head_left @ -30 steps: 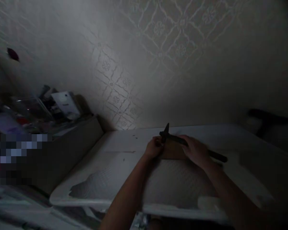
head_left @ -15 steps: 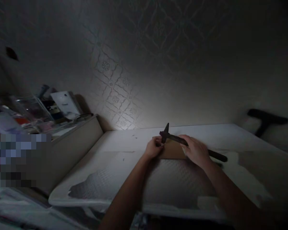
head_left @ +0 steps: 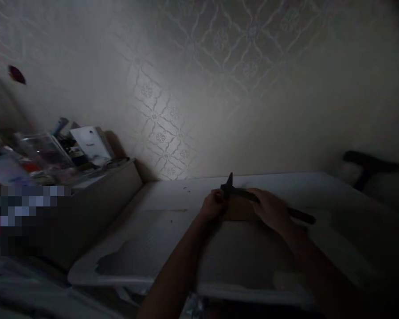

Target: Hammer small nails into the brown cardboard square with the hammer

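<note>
Dark, probably metal-headed hammer with a pointed end and a long straight handle (head_left: pixel 240 192): it's over the brown flat rectangular board (head_left: pixel 240 208), head toward the board's left edge. Expect it stiff, head-heavy, not fragile; grip texture unreadable in this light. Your right hand (head_left: pixel 271 209) is wrapped around mid-handle, with the handle's butt sticking out behind. Good for control; a hold nearer the butt would give more swing but less aim.

Your left hand (head_left: pixel 213 204) has its fingers curled in at the board's left edge, right by the hammer head. Can't tell if they're pinching anything, or if the head touches them. Watch those fingertips.

Board looks light and rigid, could slide; hold it by the edges. It lies on the white, worn-topped table (head_left: pixel 166 195), near the pale patterned wall (head_left: pixel 226 124). White box (head_left: pixel 92 142) sits well off to the left.
</note>
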